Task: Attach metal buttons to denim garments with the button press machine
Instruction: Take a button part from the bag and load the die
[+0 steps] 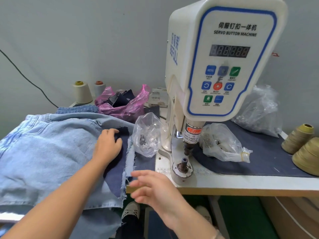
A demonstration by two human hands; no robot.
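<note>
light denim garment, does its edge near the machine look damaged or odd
The light denim garment has a frayed raw edge with loose threads hanging beside the table edge, next to the dark denim piece under the left hand. It may be a deliberate raw hem. Nothing is spilled.

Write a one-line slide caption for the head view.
Left hand rests on dark denim atop the pale garment; right hand hovers open beside the button machine.

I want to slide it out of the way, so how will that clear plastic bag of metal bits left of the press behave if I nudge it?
The clear bag looks thin and crumpled, so it will probably deform rather than slide cleanly. Its metal pieces sit low, so it likely feels bottom-heavy. The top looks open, so tipping may spill them.
</note>
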